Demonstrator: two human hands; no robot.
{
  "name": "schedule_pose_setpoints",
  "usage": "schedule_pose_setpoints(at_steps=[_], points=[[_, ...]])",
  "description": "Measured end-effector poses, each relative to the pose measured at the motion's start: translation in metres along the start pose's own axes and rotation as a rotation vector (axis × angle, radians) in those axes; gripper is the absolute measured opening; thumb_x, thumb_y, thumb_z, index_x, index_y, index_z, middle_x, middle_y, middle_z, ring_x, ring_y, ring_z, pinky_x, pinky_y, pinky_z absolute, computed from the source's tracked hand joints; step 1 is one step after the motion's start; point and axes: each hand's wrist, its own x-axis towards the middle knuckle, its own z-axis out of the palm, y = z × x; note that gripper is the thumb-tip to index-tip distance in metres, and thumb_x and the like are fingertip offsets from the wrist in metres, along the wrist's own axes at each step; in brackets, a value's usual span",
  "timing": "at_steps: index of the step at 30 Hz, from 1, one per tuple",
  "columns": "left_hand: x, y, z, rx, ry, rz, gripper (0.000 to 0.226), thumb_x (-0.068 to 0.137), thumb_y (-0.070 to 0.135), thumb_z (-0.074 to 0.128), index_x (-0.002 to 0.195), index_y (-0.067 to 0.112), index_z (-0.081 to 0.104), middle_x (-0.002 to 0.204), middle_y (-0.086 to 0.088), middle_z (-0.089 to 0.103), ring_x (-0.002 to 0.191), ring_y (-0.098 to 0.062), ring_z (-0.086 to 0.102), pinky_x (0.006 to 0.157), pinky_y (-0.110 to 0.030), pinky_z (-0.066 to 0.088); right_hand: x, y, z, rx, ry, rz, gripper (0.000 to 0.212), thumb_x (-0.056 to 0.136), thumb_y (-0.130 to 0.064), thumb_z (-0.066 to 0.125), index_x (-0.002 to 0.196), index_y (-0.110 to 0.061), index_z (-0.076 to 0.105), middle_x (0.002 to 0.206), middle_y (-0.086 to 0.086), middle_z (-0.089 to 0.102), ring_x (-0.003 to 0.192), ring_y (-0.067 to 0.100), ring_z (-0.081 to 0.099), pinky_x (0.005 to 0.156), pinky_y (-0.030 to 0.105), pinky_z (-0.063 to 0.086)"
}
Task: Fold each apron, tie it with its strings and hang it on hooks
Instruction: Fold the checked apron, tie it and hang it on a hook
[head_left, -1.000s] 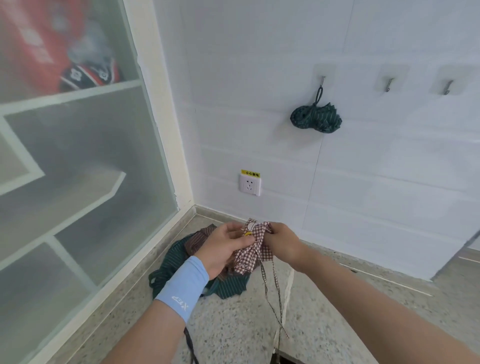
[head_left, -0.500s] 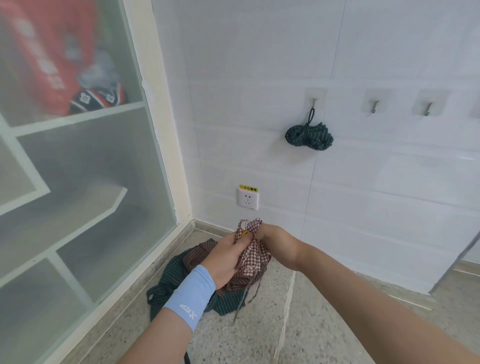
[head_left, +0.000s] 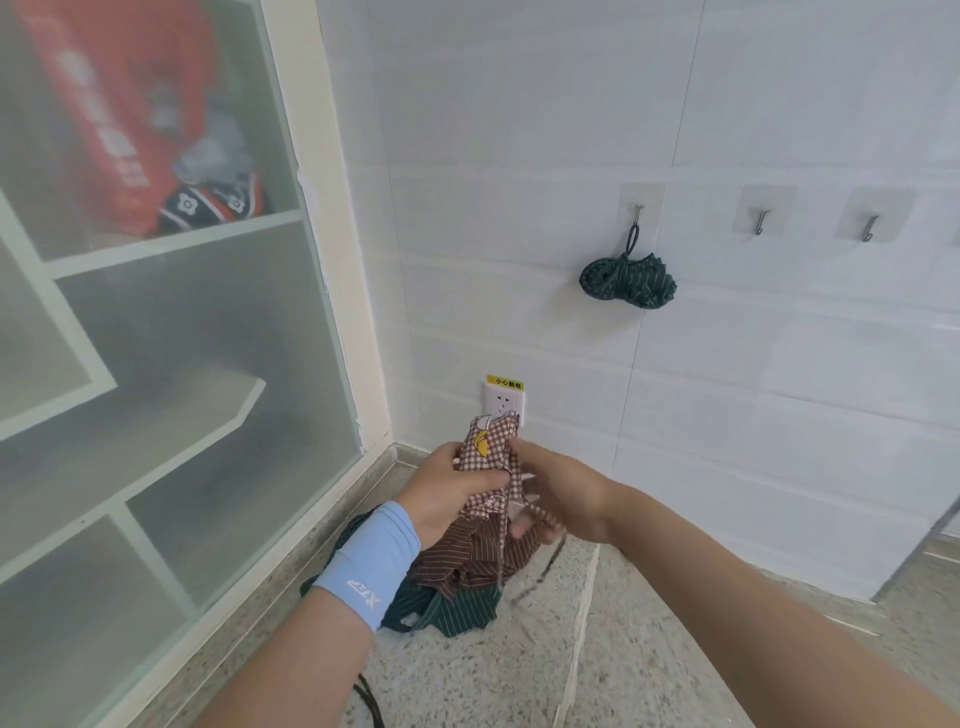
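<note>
Step in hand, as judged: tying the bundle. The left hand (head_left: 441, 493) grips the folded checked apron (head_left: 485, 452) round its middle; the right hand (head_left: 563, 493) pinches the string (head_left: 540, 514), whose loose end is blurred. Advice: hold the fold firm; wind the string snug round the bundle's waist; leave a loop for a free hook (head_left: 761, 222).

Item: checked apron; red-and-white check with a small yellow patch; tight, narrow roll, upright; held in the air above the pile of aprons (head_left: 467, 571) on the floor (head_left: 649, 649), just below the wall socket (head_left: 503, 400).
</note>
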Motion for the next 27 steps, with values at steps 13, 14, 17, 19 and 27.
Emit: schedule_pose_setpoints(at_steps=[13,14,17,19,27], points=[[-0.001,0.020,-0.004,0.964,-0.087,0.162,0.040,0.079,0.018,0.076,0.119,0.020,0.069,0.103,0.004,0.069,0.092,-0.014,0.063,0.072,-0.022,0.050,-0.011,-0.039,-0.007,-1.325,0.154,-0.422,0.025,0.104,-0.026,0.042,0.101,-0.016,0.066,0.100,-0.001,0.064,0.093,0.019,0.059,0.083,0.037,0.049],[-0.002,0.021,0.001,1.039,-0.134,0.174,0.034,0.083,0.016,0.072,0.118,0.017,0.069,0.102,0.002,0.068,0.090,-0.014,0.061,0.068,-0.019,0.046,-0.010,-0.043,-0.006,-1.419,0.195,-0.492,0.025,0.104,-0.026,0.044,0.102,-0.019,0.067,0.097,-0.005,0.061,0.091,0.018,0.059,0.080,0.037,0.049],[-0.009,0.020,0.013,1.163,-0.207,0.176,0.017,0.095,0.013,0.056,0.110,0.005,0.062,0.104,-0.008,0.061,0.093,-0.021,0.058,0.063,-0.020,0.038,-0.003,-0.046,-0.007,-1.440,0.273,-0.619,0.020,0.100,-0.029,0.054,0.101,-0.025,0.074,0.088,-0.014,0.049,0.085,0.014,0.059,0.071,0.033,0.047],[-0.014,0.016,0.013,1.106,-0.250,0.166,0.022,0.098,0.011,0.050,0.119,0.007,0.056,0.105,-0.001,0.058,0.095,-0.013,0.057,0.070,-0.017,0.038,0.005,-0.040,-0.012,-1.248,0.314,-0.589,0.012,0.093,-0.028,0.065,0.094,-0.026,0.077,0.084,-0.016,0.055,0.081,0.008,0.057,0.070,0.028,0.045],[-0.003,-0.016,0.013,0.276,-0.178,-0.072,0.043,0.095,0.048,0.054,0.118,0.014,0.068,0.115,-0.002,0.071,0.113,-0.020,0.064,0.099,-0.035,0.047,0.027,-0.022,-0.011,-0.766,0.449,-0.384,0.016,0.081,-0.029,0.077,0.097,-0.030,0.080,0.105,-0.009,0.072,0.108,0.008,0.062,0.096,0.032,0.051]])
